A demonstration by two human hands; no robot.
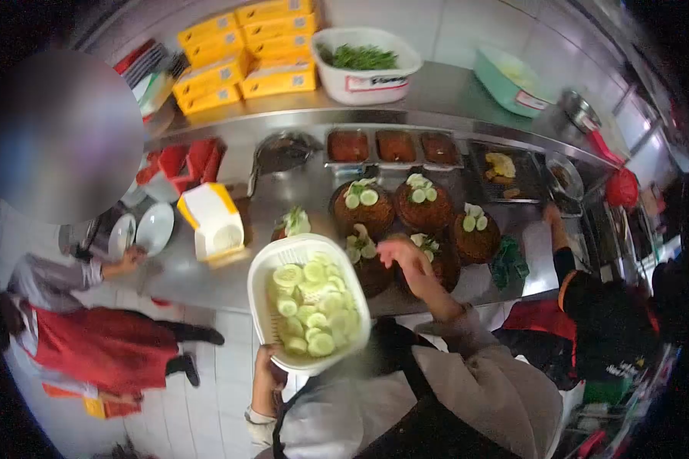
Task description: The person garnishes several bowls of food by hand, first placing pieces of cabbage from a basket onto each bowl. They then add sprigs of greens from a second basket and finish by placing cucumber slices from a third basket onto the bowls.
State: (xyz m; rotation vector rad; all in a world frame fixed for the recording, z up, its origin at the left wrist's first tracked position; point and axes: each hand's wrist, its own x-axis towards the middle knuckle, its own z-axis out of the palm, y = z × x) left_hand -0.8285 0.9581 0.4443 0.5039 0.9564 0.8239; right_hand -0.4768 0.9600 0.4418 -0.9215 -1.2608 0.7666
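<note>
A white basket [256, 306] of cucumber slices [314, 306] is held up by my left hand [269, 370] at its lower left rim. My right hand [407, 260] hovers over the nearer bowls, its fingers partly bent and blurred; whether they pinch anything is hard to see. Around it stand several round brown dishes, such as one at the back left [362, 213], one at the back right [429, 214] and one at the far right [478, 241], topped with cucumber slices and pale leafy garnish. Another garnished dish [292, 223] is partly hidden behind the basket.
Metal trays of red sauce [396, 145] stand behind the dishes. A yellow-white box [210, 222] lies left, a green cloth [509, 264] right. Yellow boxes [279, 46] and a tub of greens [367, 84] fill the shelf. One person [103, 344] stands left, another [605, 314] right.
</note>
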